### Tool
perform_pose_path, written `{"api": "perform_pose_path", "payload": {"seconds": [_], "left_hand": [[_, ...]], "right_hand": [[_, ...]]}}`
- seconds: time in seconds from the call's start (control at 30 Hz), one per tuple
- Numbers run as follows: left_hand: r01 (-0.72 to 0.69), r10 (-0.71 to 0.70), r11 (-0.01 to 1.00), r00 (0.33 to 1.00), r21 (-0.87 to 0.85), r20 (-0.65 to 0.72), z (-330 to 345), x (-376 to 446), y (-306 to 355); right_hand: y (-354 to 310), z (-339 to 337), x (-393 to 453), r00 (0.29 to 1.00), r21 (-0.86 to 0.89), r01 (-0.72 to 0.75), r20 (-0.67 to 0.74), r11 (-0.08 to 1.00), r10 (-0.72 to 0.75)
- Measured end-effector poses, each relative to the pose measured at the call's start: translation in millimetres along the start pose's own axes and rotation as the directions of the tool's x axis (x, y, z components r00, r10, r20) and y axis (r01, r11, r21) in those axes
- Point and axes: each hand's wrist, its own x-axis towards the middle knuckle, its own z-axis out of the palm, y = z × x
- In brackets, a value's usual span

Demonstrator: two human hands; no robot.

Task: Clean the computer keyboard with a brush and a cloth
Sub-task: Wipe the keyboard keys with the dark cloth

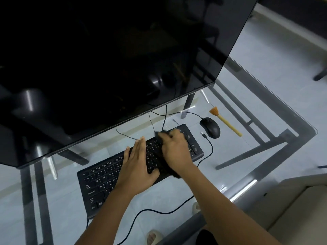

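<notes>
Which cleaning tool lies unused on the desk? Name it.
The brush, lying untouched on the glass right of the mouse. The dark cloth is under the right hand, on the keyboard.

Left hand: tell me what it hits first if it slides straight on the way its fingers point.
The left hand lies flat on the keyboard, fingers pointing away toward the monitor. Past the keyboard's far edge, it probably meets a thin cable first; depth is unclear.

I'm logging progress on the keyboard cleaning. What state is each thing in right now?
keyboard: flat on the glass table, being wiped.
cloth: dark, on the keys, pressed under the right hand.
left hand: fingers straight, resting flat on the keys.
brush: lying unused beside the mouse.
monitor: screen dark.
</notes>
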Motion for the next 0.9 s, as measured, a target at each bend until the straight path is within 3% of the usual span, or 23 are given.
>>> {"api": "perform_pose_path", "payload": {"seconds": [0.07,0.17,0.2,0.3,0.33,0.47,0.57,0.7,0.8,0.83,0.9], "left_hand": [[0.004,-0.004,1.0,1.0,-0.015,0.005,-3,-1,2],[0.014,-0.017,0.998,0.999,0.063,0.045,-2,1,0],[0.014,-0.021,0.995,0.998,0.098,0.063,-1,2,0],[0.024,-0.035,0.989,0.997,0.149,0.071,0,3,-1],[0.027,-0.04,0.986,0.997,0.165,0.073,1,3,0],[0.046,-0.064,0.976,0.995,0.211,0.077,2,5,3],[0.057,-0.074,0.98,0.994,0.191,0.083,0,7,7],[0.046,-0.064,0.988,0.99,0.145,0.122,-1,10,11],[0.023,-0.047,0.985,0.99,0.171,0.134,5,12,17],[0.024,-0.048,0.984,0.99,0.178,0.134,6,13,18],[0.031,-0.058,0.981,0.989,0.193,0.135,7,14,20]], "right_hand": [[1,-2,2,0.994,-0.007,-0.109,-0.028,0.994,0.108],[-16,2,-17,0.978,0.003,0.175,0.114,0.985,-0.174],[-9,-2,-15,0.98,0.02,0.165,0.105,0.986,-0.167],[20,-7,1,0.984,0.01,-0.172,-0.049,0.985,0.172],[17,-7,-1,0.984,-0.024,-0.174,-0.054,0.985,0.172],[1,-1,-25,0.986,-0.031,0.15,0.083,0.988,-0.147],[13,-5,-28,1.0,0.0,0.013,0.008,1.0,-0.013],[12,-10,-41,0.984,-0.022,0.164,0.076,0.986,-0.162],[30,-16,-32,0.989,-0.001,-0.131,-0.071,0.991,0.131],[27,-14,-33,0.988,-0.01,-0.136,-0.074,0.991,0.135],[13,-12,-48,1.0,-0.028,0.029,0.014,0.999,-0.028]]}}
